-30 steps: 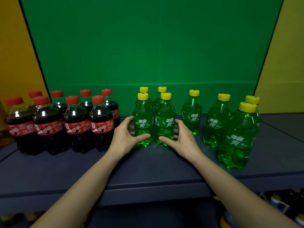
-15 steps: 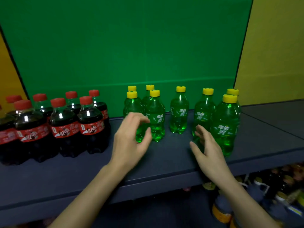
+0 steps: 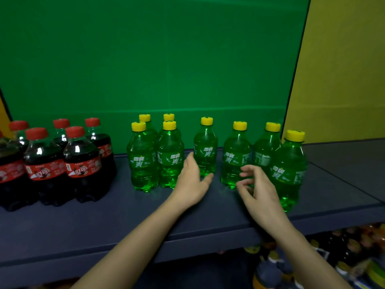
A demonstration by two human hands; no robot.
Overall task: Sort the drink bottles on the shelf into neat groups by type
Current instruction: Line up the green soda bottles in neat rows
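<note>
The left hand (image 3: 192, 180) is spread wide around the lone green bottle (image 3: 205, 149), mid-shelf (image 3: 104, 222) near the back edge. The right hand (image 3: 259, 189) is loosely curled and empty, in front of the next green bottle (image 3: 236, 155).

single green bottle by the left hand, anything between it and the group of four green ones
No other bottle. Only the left hand sits in the gap between the single green bottle and the group of four; otherwise bare shelf.
</note>
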